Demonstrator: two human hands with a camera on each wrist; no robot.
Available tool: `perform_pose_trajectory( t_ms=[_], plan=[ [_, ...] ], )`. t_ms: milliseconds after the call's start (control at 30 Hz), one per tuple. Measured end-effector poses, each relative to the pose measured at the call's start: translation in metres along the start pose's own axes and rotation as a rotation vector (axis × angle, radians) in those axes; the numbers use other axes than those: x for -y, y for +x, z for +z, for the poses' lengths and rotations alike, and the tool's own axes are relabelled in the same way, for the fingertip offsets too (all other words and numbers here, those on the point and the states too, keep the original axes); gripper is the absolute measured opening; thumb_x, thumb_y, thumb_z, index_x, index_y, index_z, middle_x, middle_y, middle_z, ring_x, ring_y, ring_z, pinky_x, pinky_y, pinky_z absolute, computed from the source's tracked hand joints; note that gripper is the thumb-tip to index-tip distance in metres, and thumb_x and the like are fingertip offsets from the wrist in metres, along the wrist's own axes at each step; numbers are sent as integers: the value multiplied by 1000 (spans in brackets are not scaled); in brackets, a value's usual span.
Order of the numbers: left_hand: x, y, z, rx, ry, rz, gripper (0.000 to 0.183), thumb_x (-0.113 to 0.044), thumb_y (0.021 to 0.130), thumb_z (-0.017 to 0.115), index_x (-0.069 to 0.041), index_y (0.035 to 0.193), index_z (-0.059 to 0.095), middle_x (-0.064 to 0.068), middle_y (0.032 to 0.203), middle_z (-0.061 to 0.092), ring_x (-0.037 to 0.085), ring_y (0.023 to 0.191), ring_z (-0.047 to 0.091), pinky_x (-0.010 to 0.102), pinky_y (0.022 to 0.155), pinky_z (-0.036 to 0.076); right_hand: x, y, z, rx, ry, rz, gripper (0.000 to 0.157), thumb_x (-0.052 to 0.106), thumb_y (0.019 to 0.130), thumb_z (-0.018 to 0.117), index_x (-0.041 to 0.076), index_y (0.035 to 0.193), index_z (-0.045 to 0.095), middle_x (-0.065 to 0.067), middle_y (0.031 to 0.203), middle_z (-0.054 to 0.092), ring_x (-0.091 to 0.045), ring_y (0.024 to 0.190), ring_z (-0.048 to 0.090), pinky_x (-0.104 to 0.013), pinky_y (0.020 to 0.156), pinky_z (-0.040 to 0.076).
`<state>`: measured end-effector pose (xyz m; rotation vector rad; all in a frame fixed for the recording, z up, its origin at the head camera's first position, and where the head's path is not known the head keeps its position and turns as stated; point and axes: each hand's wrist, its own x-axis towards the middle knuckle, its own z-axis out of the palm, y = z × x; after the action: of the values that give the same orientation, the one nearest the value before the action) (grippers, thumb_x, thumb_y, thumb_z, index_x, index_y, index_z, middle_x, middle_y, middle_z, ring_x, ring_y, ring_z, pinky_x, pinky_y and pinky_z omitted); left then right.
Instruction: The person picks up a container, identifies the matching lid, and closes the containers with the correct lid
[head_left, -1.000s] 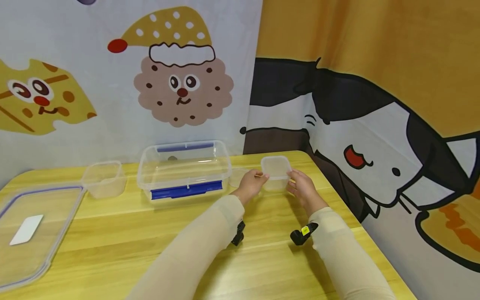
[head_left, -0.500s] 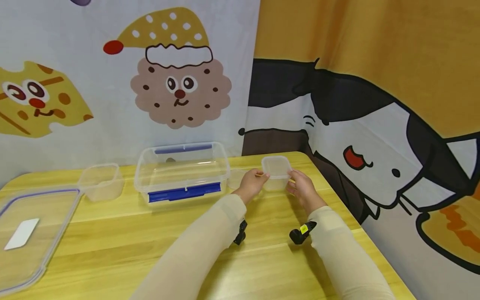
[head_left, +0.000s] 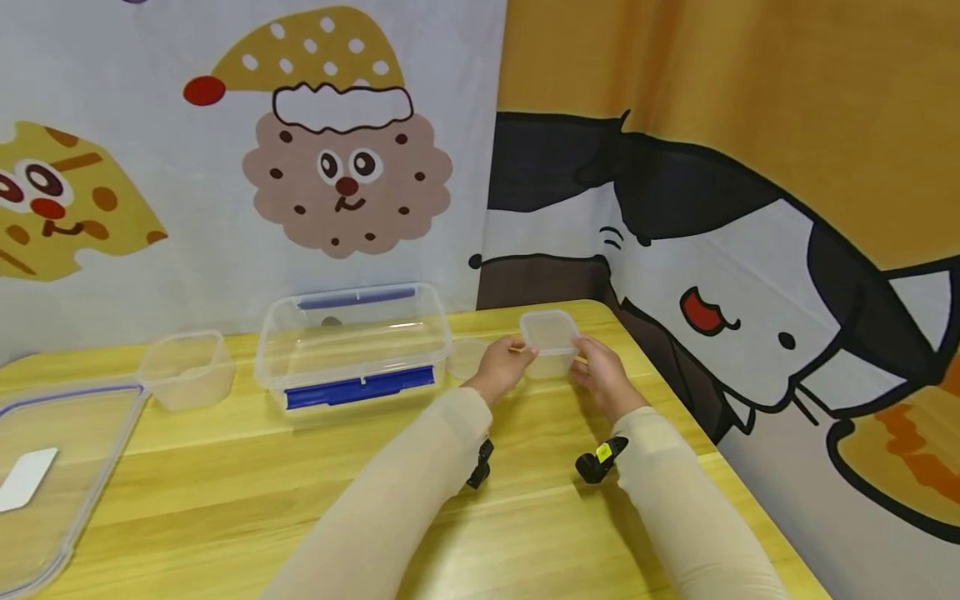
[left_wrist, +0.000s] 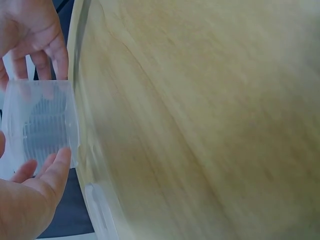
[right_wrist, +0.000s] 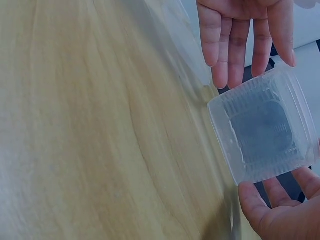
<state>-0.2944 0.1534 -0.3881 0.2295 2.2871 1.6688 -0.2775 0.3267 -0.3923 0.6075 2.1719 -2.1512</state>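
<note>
A small clear plastic food container point(head_left: 550, 367) with a translucent lid point(head_left: 549, 331) over its top is held between both hands near the table's far right corner. My left hand point(head_left: 504, 367) grips its left side, thumb close to the lid's rim. On the opposite side, my right hand point(head_left: 602, 372) holds it with thumb and fingers. In the right wrist view, the ribbed walls of the container point(right_wrist: 262, 130) show between the fingertips of both hands. Left wrist view: the left hand point(left_wrist: 37, 195) is below the container point(left_wrist: 45, 125), the right hand point(left_wrist: 37, 30) above.
Left of the hands lies a flat clear lid point(head_left: 465, 358). Beside it stands a large clear box with blue clips point(head_left: 360, 389). Farther left are an open small container point(head_left: 187, 383) and a large blue-edged lid point(head_left: 105, 492) bearing a white card point(head_left: 27, 479). Curtains hang behind the table.
The head view has turned slightly right, so things on the table sit farther left in it. Both hands keep their hold on the container, nearly unmoved.
</note>
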Motion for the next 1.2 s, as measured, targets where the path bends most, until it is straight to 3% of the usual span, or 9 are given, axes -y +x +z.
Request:
perform_pose_trajectory(
  t_ms=[267,800,1033,1200],
  plan=[
    [-2,0,0,28,6,-11,49,-35,100,53,-7,140,49,12,137,53,28,120,54,41,95,50,1,2,-1,-11,-2,19,53,29,104,38,7,152,29,-17,154,28,-34,137,35,-44,113,33],
    [2,2,-4,80,-12,-21,50,-32,100,53,-10,144,44,13,136,54,29,121,54,41,96,50,0,7,-1,-9,7,40,56,31,104,38,7,152,27,-16,155,26,-32,138,34,-43,114,32],
    [2,1,-5,59,13,-12,49,-32,100,54,-11,144,46,13,134,55,29,119,55,42,95,50,-1,7,1,-19,-10,41,55,32,104,38,6,152,28,-16,154,28,-31,138,34,-43,113,33],
    [1,-1,-8,19,72,36,48,-31,100,55,-10,143,46,14,137,52,29,123,52,41,97,49,1,6,0,-29,-24,32,55,32,104,38,7,152,29,-14,155,27,-29,141,31,-43,114,32]
  ],
)
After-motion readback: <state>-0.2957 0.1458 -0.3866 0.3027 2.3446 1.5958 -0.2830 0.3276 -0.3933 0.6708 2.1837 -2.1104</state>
